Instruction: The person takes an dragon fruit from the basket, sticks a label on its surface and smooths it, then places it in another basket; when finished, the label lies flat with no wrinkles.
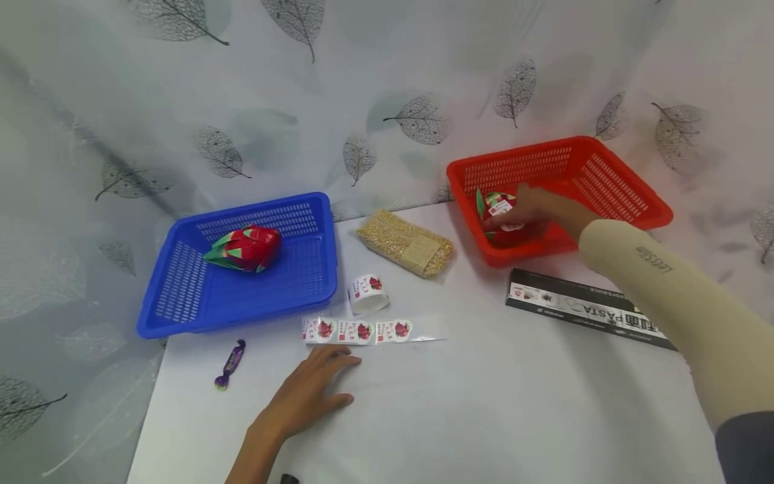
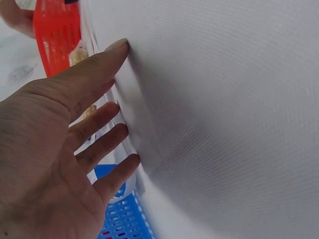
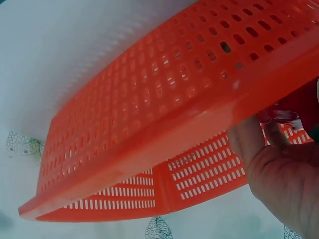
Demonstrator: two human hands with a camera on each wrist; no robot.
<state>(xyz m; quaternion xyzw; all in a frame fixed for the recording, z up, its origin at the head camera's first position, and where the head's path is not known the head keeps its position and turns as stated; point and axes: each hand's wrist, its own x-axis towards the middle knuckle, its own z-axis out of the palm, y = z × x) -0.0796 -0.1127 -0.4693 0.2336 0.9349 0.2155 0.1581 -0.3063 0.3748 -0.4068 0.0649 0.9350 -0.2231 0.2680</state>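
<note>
At the left end of the red basket (image 1: pixel 611 183), my right hand (image 1: pixel 527 207) grips a dragon fruit (image 1: pixel 498 199), red with green tips and white labels on its side. The right wrist view shows the fingers against the red fruit (image 3: pixel 286 113), largely hidden by the basket's wall (image 3: pixel 149 94). My left hand (image 1: pixel 311 390) rests on the white table, its fingers spread and holding nothing. Just beyond its fingertips lies a clear strip of dragon fruit stickers (image 1: pixel 358 332), joined to a small sticker roll (image 1: pixel 367 293).
A blue basket (image 1: pixel 242 306) at the left holds another dragon fruit (image 1: pixel 246 247). A bag of corn kernels (image 1: pixel 405 242) lies between the baskets. A black pasta box (image 1: pixel 586 309) sits below the right forearm, and a purple-wrapped candy (image 1: pixel 230 364) lies left of my left hand.
</note>
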